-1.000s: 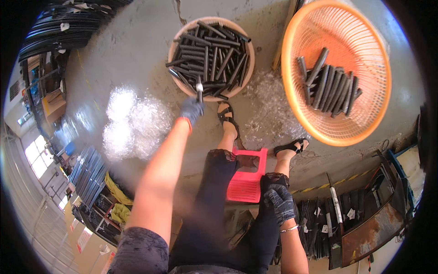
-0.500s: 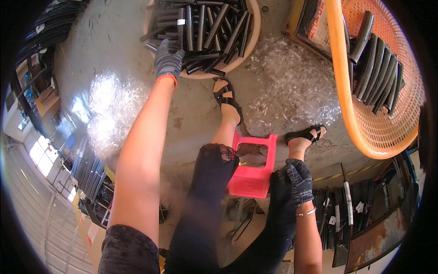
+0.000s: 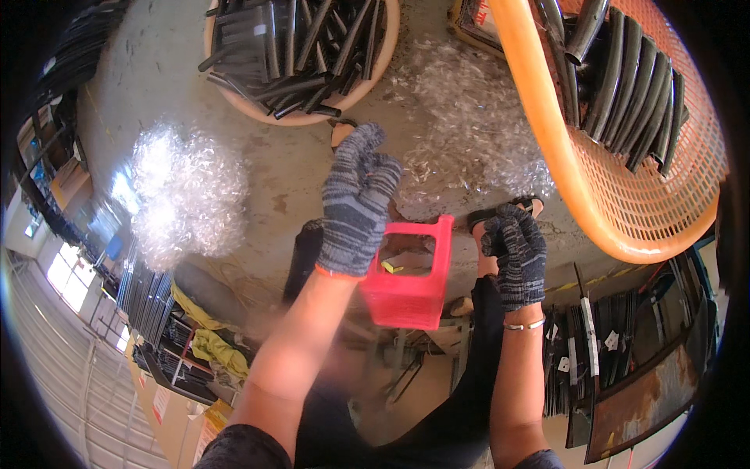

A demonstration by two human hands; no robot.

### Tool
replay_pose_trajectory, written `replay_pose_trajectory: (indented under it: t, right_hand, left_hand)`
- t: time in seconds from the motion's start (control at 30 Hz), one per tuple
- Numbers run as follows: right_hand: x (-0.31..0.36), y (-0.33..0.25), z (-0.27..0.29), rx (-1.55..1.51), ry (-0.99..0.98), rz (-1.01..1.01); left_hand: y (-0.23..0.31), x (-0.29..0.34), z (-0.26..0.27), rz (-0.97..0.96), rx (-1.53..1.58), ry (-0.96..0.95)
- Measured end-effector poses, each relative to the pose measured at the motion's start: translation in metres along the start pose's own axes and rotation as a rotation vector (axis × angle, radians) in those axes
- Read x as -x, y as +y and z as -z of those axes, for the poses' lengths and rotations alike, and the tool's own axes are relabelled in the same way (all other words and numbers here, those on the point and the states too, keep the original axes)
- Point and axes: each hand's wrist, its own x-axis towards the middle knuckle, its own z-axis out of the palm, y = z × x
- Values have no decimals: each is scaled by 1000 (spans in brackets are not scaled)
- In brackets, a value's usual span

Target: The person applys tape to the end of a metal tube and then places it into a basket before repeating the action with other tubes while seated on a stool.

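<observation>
Lying beyond curled left fingers (image 3: 362, 145), basin (image 3: 381, 69) of black tubes (image 3: 272, 47), right fingers (image 3: 519, 228) curled (cannot tell if grasping)

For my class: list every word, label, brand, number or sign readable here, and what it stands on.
None reads clearly enough to quote.
Box beside the orange basket: red print, cut off and blurred.
Large cardboard carton, lower left: label with red marks, too small.
White tags among the dark rods: any print too small.
Black tube in the basin: pale patch, too blurred to tell if a label.
</observation>
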Motion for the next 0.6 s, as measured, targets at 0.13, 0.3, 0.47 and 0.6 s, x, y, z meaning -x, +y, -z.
replay_pose_trajectory:
  t: [0.13,0.3,0.47,0.6]
  right_hand:
    - [-12,-4,13,-40,-70,-15]
    - [-19,-12,32,673,-156,258]
    - [-21,-37,31,1095,-290,433]
    - [-20,-52,33,1256,-305,556]
  left_hand:
    - [-16,-19,1,74,-9,-74]
    - [1,-45,-2,57,-163,-215]
    - [26,-61,-2,-19,-167,-282]
    - [51,-76,4,-98,-301,-242]
